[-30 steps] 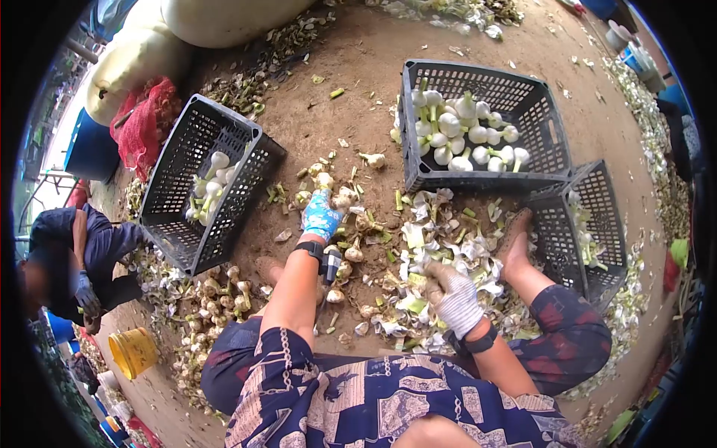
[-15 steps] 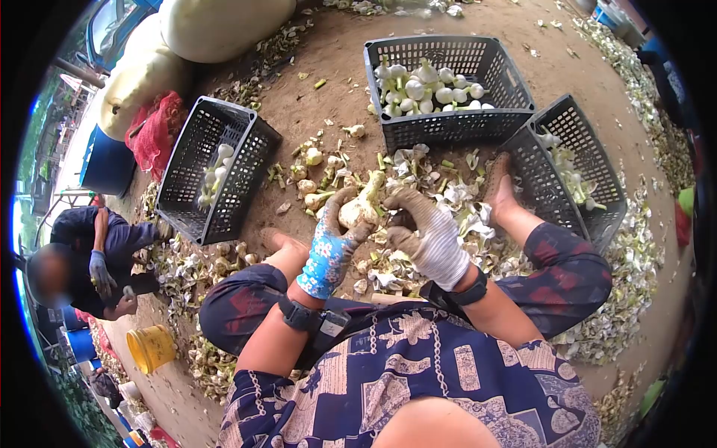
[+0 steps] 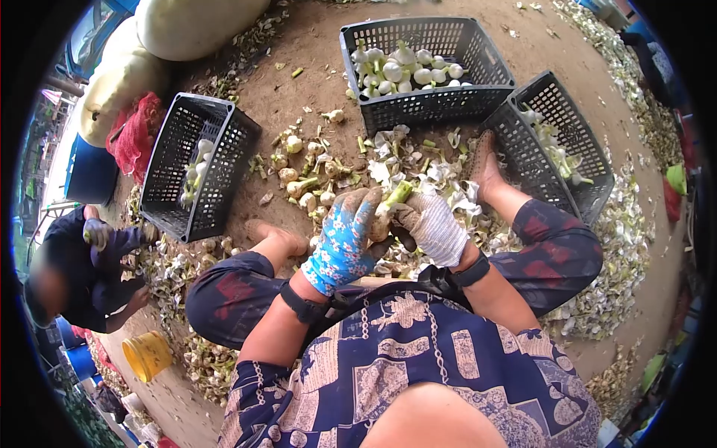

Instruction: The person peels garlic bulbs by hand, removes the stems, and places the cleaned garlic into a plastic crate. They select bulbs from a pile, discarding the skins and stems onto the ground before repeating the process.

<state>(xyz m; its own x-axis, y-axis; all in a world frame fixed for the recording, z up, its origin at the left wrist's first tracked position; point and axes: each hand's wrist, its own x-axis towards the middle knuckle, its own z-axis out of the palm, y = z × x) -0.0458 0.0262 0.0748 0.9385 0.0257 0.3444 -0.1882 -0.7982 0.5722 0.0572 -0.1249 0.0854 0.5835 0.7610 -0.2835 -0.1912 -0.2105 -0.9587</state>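
Garlic bulb (image 3: 379, 224) is held between the two gloved hands, ahead of the patterned shirt (image 3: 407, 351), its green stalk (image 3: 399, 193) tilted up and to the right. Left hand (image 3: 340, 235), blue floral glove, is wrapped round the bulb from the left, fingers clamped on it. Right hand (image 3: 435, 228), pale knit glove with dark fingertips, is at the bulb's right side; can't tell if it's gripping or only touching. Loose bulbs (image 3: 308, 179) lie on the dirt floor (image 3: 299, 93) just past the left hand, white peelings (image 3: 392, 153) past the right. Black plastic crates: front crate (image 3: 437, 107) and left crate (image 3: 230, 172) both hold white bulbs, more in the front one; right crate (image 3: 534, 164), near the right foot (image 3: 489, 164), holds pale green-and-white pieces, can't make out exactly what. Co-worker (image 3: 78, 261) sits far left, yellow bucket (image 3: 147, 356) nearby
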